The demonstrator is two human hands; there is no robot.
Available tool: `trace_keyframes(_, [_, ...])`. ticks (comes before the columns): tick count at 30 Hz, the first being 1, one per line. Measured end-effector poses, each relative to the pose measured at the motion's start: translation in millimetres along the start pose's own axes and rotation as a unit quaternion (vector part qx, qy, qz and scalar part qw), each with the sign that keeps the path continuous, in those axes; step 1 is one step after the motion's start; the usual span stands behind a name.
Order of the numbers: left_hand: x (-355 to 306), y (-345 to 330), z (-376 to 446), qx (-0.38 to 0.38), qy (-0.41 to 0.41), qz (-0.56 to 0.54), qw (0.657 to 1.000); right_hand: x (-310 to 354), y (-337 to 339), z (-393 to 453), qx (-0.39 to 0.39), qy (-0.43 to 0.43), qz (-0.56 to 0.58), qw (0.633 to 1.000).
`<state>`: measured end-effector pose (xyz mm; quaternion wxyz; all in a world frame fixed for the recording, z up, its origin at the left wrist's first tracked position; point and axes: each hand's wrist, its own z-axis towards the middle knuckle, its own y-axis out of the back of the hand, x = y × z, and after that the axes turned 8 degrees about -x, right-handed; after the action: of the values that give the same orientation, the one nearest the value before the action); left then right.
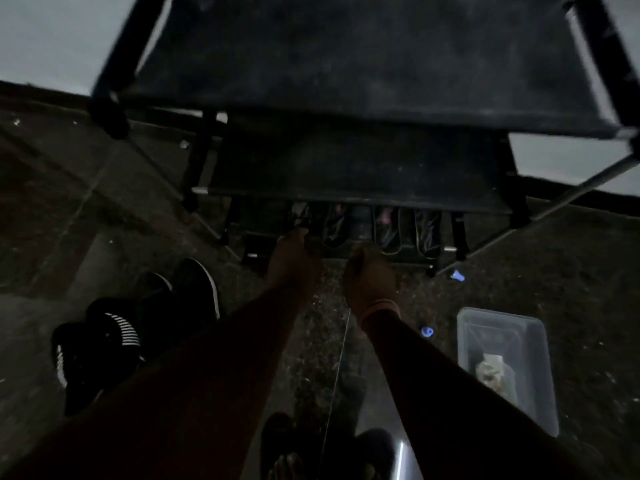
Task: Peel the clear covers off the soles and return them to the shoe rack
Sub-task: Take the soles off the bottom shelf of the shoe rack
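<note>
The black shoe rack (346, 98) stands in front of me, and several dark shoes (391, 230) sit in a row on its lowest shelf. Both my arms reach down to that shelf. My left hand (294, 261) has its fingers curled over the heel of a dark shoe (317, 247) at the shelf's front edge. My right hand (369, 277) is curled at the heel of the neighbouring dark shoe (360, 225). The light is dim and no clear cover shows on any sole.
Two pairs of dark shoes lie on the floor at my left, one plain with white soles (195, 289) and one white-striped (104, 337). A clear plastic bin (540, 382) with crumpled material stands at my right. Small blue bits (427, 331) lie on the floor.
</note>
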<state>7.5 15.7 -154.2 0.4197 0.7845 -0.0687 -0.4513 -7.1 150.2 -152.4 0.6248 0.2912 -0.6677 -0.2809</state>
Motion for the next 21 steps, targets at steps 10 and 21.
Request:
trace_keyframes(10, [66,-74,73,-0.230,0.042,-0.052,0.971,-37,-112,56,-0.084,-0.110,0.069,0.988])
trace_keyframes(21, [86,-81,105,-0.275,0.055,-0.236,0.930,-28,-130,70,-0.157,-0.209,0.212,0.942])
